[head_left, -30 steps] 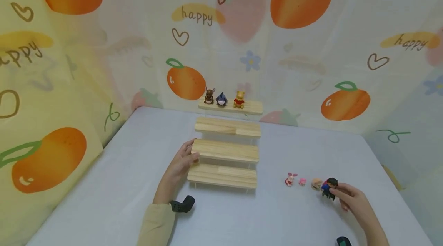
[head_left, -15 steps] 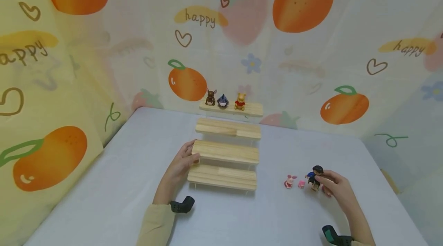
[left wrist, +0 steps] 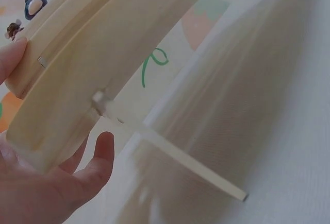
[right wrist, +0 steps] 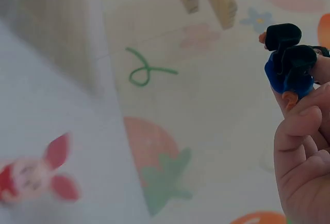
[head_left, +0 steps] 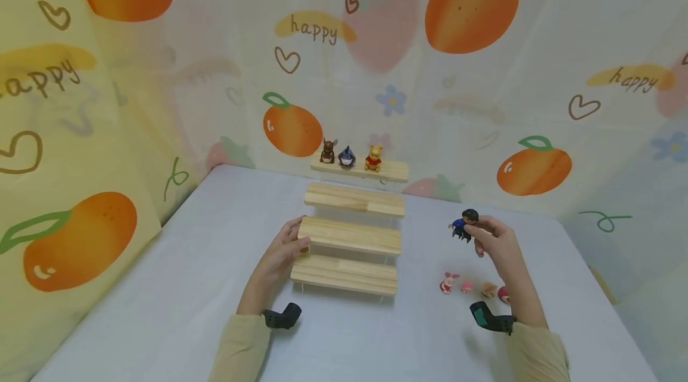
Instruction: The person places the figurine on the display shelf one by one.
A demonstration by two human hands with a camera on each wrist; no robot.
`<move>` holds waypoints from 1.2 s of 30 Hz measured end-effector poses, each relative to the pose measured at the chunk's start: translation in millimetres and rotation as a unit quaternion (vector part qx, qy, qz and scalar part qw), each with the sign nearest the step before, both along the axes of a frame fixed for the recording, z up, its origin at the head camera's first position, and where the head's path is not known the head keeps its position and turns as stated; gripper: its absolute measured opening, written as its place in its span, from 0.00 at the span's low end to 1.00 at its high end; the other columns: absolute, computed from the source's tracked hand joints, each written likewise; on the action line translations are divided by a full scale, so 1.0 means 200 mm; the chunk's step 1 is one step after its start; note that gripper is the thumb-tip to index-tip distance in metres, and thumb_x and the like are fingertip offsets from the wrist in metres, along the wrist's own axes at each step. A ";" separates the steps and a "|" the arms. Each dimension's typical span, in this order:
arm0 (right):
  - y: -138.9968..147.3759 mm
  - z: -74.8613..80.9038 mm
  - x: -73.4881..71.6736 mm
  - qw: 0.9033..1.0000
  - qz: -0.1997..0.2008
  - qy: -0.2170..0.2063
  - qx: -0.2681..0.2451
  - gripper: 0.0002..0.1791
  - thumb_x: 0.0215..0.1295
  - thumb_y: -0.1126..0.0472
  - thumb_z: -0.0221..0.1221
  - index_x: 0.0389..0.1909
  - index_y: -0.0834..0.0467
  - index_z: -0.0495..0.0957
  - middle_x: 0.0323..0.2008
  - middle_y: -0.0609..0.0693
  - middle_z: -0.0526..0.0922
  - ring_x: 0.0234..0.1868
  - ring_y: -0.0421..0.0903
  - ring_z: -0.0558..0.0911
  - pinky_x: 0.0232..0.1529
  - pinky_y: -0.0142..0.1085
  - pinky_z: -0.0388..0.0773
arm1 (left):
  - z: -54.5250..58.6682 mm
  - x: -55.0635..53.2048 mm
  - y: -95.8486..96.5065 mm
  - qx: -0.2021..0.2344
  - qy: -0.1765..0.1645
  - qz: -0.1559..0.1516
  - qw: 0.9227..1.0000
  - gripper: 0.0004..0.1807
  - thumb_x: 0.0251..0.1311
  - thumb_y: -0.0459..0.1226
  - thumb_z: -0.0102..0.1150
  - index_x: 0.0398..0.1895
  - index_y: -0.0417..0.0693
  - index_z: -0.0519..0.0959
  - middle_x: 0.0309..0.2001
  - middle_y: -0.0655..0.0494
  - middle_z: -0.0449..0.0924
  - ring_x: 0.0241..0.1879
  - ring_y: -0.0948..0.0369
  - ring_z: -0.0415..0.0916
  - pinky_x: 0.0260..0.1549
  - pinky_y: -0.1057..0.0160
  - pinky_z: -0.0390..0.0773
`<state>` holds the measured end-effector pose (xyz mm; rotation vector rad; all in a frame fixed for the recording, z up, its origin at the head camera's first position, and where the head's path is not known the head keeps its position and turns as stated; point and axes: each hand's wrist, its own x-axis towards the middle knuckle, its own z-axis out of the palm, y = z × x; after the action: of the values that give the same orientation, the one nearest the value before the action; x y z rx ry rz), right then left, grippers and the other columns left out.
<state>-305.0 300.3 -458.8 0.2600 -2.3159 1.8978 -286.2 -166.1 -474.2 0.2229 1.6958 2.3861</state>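
My right hand [head_left: 498, 239] pinches a small toy figurine [head_left: 460, 228] with black hair, a blue top and black legs. It is held up off the table, right of the stepped wooden display shelf [head_left: 349, 234]. In the right wrist view the figurine [right wrist: 289, 62] shows between thumb and fingers. My left hand [head_left: 281, 249] grips the left end of the shelf's third tier from the top; the left wrist view has the fingers [left wrist: 104, 149] bent around that board. On the top tier stand a brown figurine [head_left: 328, 152], a blue donkey [head_left: 346, 157] and a yellow bear [head_left: 373, 159] in red.
Below the right hand a pink piglet figurine [head_left: 447, 283], a small pink piece [head_left: 466, 286], a tan piece [head_left: 488, 290] and a red one [head_left: 503, 294] lie in a row on the white table [head_left: 161, 310]. A fruit-printed curtain [head_left: 473, 101] borders the table.
My right hand has carried the figurine up and to the left, away from the row, uncovering the red piece there. My left hand keeps its grip on the shelf.
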 end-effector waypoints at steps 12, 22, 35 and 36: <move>-0.48 0.59 -0.01 0.999 0.015 0.034 -0.015 0.03 0.60 0.64 0.57 0.35 0.57 0.76 0.27 0.47 0.75 0.17 0.40 0.68 0.19 0.28 0.69 | 0.00 0.02 0.01 -0.006 0.003 0.010 1.000 0.32 0.55 0.26 0.51 0.64 0.41 0.54 0.62 0.43 0.58 0.45 0.56 0.65 0.44 0.58 0.62; -0.68 0.62 -0.14 0.999 -0.031 0.024 -0.024 0.16 0.60 0.62 0.57 0.44 0.69 0.72 0.26 0.44 0.76 0.17 0.38 0.68 0.19 0.27 0.67 | -0.03 0.03 0.00 -0.020 -0.016 0.012 1.000 0.33 0.54 0.28 0.55 0.64 0.46 0.56 0.62 0.46 0.59 0.48 0.54 0.65 0.47 0.55 0.62; -0.81 0.66 -0.26 0.999 -0.036 -0.003 -0.030 0.19 0.60 0.63 0.57 0.49 0.69 0.71 0.32 0.45 0.76 0.09 0.35 0.65 0.13 0.26 0.63 | 0.01 0.01 0.01 0.005 0.000 0.005 1.000 0.32 0.54 0.26 0.52 0.63 0.42 0.55 0.61 0.43 0.59 0.46 0.55 0.66 0.46 0.55 0.61; -0.82 0.67 -0.25 0.999 -0.034 -0.005 -0.028 0.19 0.60 0.63 0.56 0.49 0.70 0.71 0.33 0.47 0.76 0.09 0.35 0.65 0.13 0.26 0.63 | 0.01 0.01 0.01 0.005 -0.002 0.006 1.000 0.32 0.54 0.26 0.53 0.63 0.42 0.55 0.61 0.43 0.59 0.46 0.55 0.66 0.47 0.54 0.60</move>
<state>-355.7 136.8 -325.5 0.1625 -2.2435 1.9322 -283.5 -164.6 -472.4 0.2100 1.6891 2.4032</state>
